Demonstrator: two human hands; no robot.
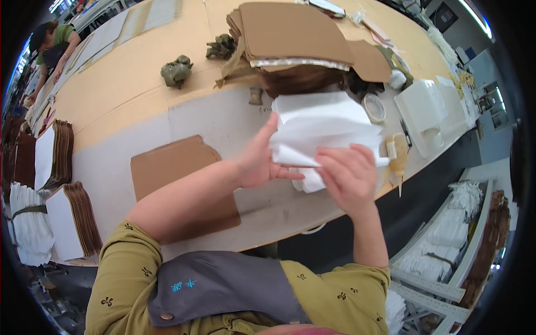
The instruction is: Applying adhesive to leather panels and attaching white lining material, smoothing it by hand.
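Observation:
A thin white sheet [326,120] with creases lies over the near table in front of me; I cannot tell whether it is paper or cloth. My right hand [353,177] is closed on its near edge, which is lifted and folded back. At the sheet's left edge is my left hand [258,155], its thumb and fingers spread apart and touching the edge. More white material [311,181] shows below the fold, partly hidden by my right hand. To the left, a flat brown panel [178,162] lies partly under my left forearm.
Beyond the sheet rises a stack of brown panels [301,33]. Dark green bundles [177,71] lie left of it. A tape roll [373,108], a yellowish bottle [397,153] and a white plastic tray [424,109] stand right. Another person [54,47] leans over the far-left table edge.

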